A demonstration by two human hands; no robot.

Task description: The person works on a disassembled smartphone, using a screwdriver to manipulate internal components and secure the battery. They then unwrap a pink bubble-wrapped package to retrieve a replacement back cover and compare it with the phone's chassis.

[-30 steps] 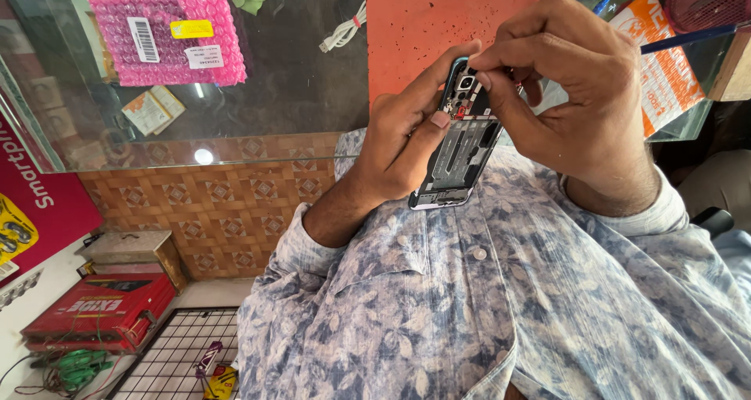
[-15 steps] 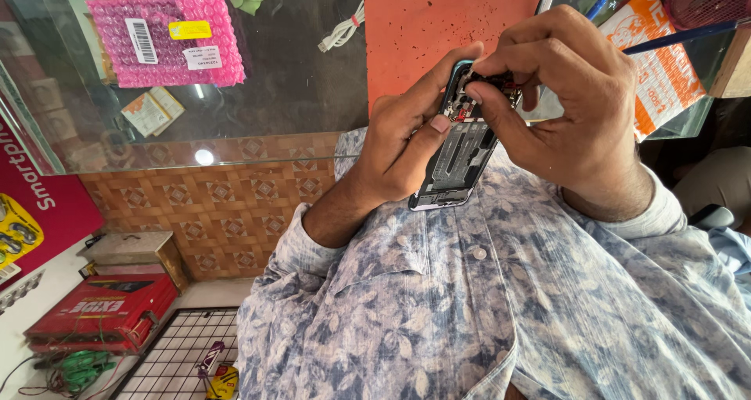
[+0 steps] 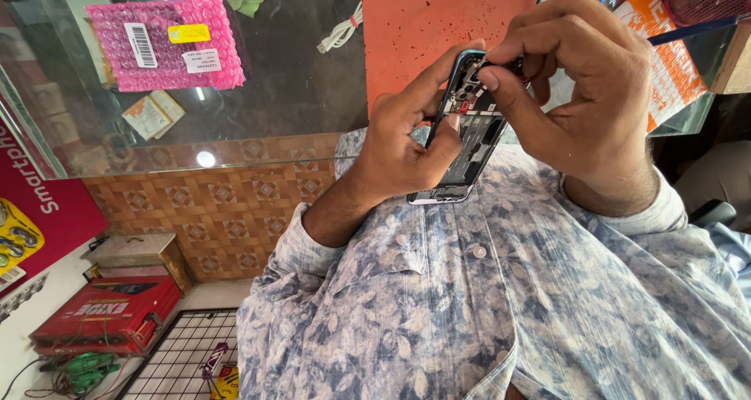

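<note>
Only one view here, the head cam looking down, so here's the clutter first: a glass counter top (image 3: 258, 126) with a pink bubble-wrap packet (image 3: 166, 44) lying on it, a white cable (image 3: 341, 32) coiled near an orange mat (image 3: 422, 32), and an orange printed sheet (image 3: 665, 64) off to the right under a blue pen (image 3: 696, 28). Down on the floor side there's a red box (image 3: 109, 314), a black wire grid (image 3: 184, 353) and some green wire (image 3: 82, 369). Nothing really blocks the work except the person's own fingers, which cover the top end of the phone. The opened phone (image 3: 465, 138) has its back off, dark innards and the camera cluster showing, held tilted up above the blue patterned shirt (image 3: 485, 306), in front of the mat's edge. The left hand (image 3: 407, 146) is wrapped around the phone's lower left side, thumb pressed on the inside. The right hand (image 3: 583, 95) is curled tight, fingertips pinched at the top by the camera cluster; can't tell if there's a tool in there. Compared with half a second back, barely anything moved, same grip, same tilt, the right hand has just shifted a touch.
</note>
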